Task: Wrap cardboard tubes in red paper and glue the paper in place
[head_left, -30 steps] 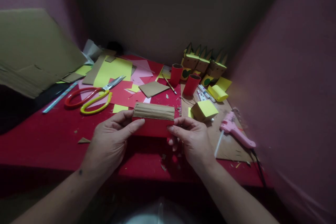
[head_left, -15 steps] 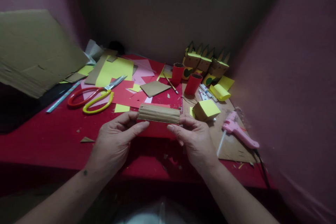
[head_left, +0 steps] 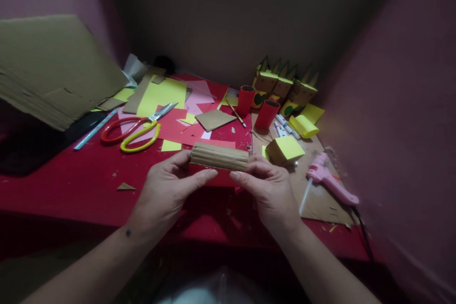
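Observation:
Between my two hands is a curled piece of corrugated cardboard (head_left: 219, 156) with red paper (head_left: 223, 178) along its near side. My left hand (head_left: 167, 187) pinches its left end, the thumb lying on the red paper. At the other end my right hand (head_left: 269, 190) grips it the same way, fingers behind and thumb in front. The piece is held above the table's front part. Beyond it stand two red cardboard tubes (head_left: 267, 116), (head_left: 245, 100). A yellow-topped cardboard box (head_left: 285, 150) lies just past my right hand.
Scissors (head_left: 142, 128) with red and yellow handles lie left. A pink glue gun (head_left: 329, 179) rests on a cardboard sheet (head_left: 317, 206) at right. Behind are a pencil (head_left: 237, 114), markers (head_left: 283, 126), a cardboard square (head_left: 214, 119) and small cardboard figures (head_left: 283, 85). A large cardboard piece (head_left: 53, 66) stands left.
My left thumb has slid inward along the red paper. The view has shifted a little, so everything sits slightly farther right. Both hands still hold the curled cardboard.

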A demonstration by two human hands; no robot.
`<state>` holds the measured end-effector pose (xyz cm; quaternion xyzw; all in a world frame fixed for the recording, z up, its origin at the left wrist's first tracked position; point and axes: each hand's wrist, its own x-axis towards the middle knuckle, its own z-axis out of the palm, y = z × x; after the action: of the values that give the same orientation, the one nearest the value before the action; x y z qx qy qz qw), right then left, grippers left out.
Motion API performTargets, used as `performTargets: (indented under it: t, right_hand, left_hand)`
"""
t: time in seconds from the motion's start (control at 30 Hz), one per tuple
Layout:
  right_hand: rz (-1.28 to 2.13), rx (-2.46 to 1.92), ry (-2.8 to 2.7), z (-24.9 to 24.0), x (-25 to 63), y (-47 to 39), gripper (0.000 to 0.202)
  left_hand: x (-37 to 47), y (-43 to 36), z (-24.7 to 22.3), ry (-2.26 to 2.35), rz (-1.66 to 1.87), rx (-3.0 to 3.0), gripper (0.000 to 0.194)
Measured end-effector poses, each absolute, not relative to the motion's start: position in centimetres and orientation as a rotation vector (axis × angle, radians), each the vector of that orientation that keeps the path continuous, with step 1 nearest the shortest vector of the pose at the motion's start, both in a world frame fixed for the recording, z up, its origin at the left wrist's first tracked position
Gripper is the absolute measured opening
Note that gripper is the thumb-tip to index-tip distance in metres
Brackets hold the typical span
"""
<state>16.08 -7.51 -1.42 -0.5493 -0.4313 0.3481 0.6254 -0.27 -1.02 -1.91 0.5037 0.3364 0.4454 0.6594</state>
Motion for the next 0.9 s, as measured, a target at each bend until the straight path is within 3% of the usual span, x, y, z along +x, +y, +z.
performTargets:
  t: [0.13,0.3,0.9]
  right_hand:
    - [0.777,-1.288,-1.037,-1.6,15.8,-7.5,0.007]
    - [0.804,-1.273,-0.983,-2.0,15.4,-7.5,0.019]
    - [0.821,-1.173,-0.94,-1.7,15.8,-7.6,0.02]
  left_hand:
    - [0.2,-1.3,-1.3,0.786,1.038,1.137,0.031]
    - [0.5,-1.5,-1.3,0.733,0.986,1.112,0.029]
    - [-1.1,-1.1,-1.1,0.828,0.924,1.277,0.032]
